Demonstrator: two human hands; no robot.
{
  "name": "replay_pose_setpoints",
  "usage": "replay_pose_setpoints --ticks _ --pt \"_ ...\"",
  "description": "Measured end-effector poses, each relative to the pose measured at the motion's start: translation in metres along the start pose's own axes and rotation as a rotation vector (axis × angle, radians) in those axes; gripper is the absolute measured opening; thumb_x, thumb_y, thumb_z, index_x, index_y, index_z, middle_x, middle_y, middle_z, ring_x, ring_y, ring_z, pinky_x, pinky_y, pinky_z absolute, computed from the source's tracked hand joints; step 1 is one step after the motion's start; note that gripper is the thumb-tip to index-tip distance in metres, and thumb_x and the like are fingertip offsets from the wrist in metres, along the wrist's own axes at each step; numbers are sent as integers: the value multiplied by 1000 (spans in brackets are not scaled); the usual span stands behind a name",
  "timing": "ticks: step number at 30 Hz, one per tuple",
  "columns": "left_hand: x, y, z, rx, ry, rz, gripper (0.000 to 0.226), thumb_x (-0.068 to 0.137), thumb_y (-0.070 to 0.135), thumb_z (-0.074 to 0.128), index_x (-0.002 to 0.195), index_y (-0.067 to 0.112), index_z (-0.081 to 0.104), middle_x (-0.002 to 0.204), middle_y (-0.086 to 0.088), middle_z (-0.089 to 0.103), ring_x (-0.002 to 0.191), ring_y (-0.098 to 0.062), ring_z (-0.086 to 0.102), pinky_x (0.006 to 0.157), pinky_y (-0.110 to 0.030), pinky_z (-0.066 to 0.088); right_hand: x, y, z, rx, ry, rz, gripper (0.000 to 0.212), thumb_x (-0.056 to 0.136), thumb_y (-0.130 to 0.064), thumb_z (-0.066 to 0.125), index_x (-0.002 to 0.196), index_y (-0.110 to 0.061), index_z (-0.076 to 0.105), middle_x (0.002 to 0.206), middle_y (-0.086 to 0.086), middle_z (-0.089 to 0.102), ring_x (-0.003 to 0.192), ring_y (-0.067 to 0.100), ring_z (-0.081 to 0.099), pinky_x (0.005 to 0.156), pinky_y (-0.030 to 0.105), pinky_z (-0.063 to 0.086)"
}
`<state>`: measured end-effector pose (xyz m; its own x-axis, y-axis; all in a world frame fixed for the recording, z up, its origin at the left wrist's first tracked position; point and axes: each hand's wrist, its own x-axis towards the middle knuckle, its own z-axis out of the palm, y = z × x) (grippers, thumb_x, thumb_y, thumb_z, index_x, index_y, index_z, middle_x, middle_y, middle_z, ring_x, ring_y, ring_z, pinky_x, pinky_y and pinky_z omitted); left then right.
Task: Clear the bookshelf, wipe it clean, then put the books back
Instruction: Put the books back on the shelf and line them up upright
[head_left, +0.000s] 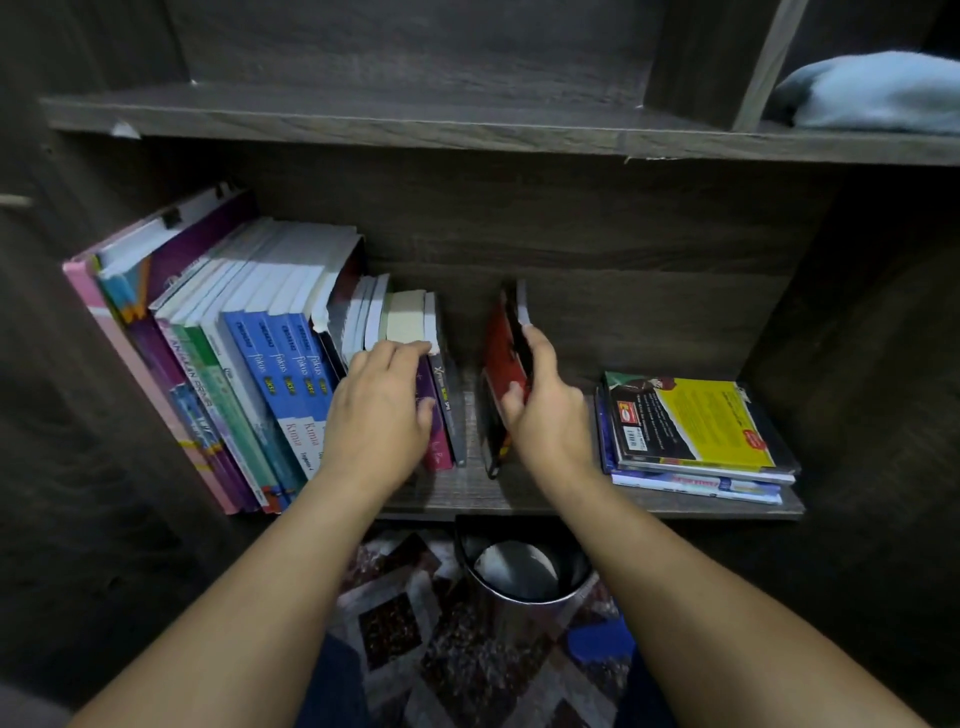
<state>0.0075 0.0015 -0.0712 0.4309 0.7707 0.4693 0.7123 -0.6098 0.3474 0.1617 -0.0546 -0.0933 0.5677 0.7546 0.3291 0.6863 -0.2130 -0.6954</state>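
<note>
Bookshelf (467, 488) of dark wood fills the view, seen from above and in front. Its lower board carries a row of books (249, 364) at the left, leaning left, spines toward the viewer, long axes roughly upright. At the right end of that board lies a flat stack (696, 431) of about 3 books, long axes across the shelf. On the board above, far right, sits a pale cloth (872, 93). Below the bookshelf stands a metal bin (524, 571) on a patterned rug (415, 634).

Left hand (379, 410) rests flat on the row's right end, fingers loosely spread, steadying it. Right hand (545, 405) grips 1 red book (501, 364), upright, in the gap between row and stack.

Whether books are leaving or returning cannot be told. The next move likely needs the red book kept upright and clear of the row.
</note>
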Motion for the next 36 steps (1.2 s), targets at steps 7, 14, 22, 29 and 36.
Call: replay_pose_setpoints --ticks 7,14,22,29,36 --pt "-3 -6 0 -14 16 21 62 83 4 66 140 12 44 122 -5 51 118 -21 45 97 -38 44 8 7 13 18 -499 -130 91 94 -12 58 149 -49 -5 134 5 58 111 18 61 98 41 48" --pt "-5 7 3 25 75 87 61 81 20 70 137 12 47 125 -5 50 117 -22 40 98 -42 43 13 42 -4 -241 -452 -91 58 94 -15 52 144 -40 37 134 8 56 91 21 65 85 36 53" --pt "-12 41 35 75 -48 277 60 81 29 70 136 14 50 125 -3 52 117 -23 42 93 -42 46 12 104 -53 -646 -296 -42 44 88 -35 61 131 -28 55 132 6 56 120 28 51 96 37 45" --pt "-13 52 63 149 -209 278 63 87 37 61 143 21 38 131 1 46 123 -22 35 101 -38 39 -4 186 -75 -835 -384 243 83 93 -53 50 153 -36 -5 162 9 -6 148 33 -5 117 50 5" --pt "-14 59 76 178 -278 267 62 88 39 59 143 21 37 132 0 44 125 -23 33 102 -38 37 -4 175 -63 -866 -354 9 52 105 -32 33 153 -37 15 159 7 22 144 32 25 112 39 29"
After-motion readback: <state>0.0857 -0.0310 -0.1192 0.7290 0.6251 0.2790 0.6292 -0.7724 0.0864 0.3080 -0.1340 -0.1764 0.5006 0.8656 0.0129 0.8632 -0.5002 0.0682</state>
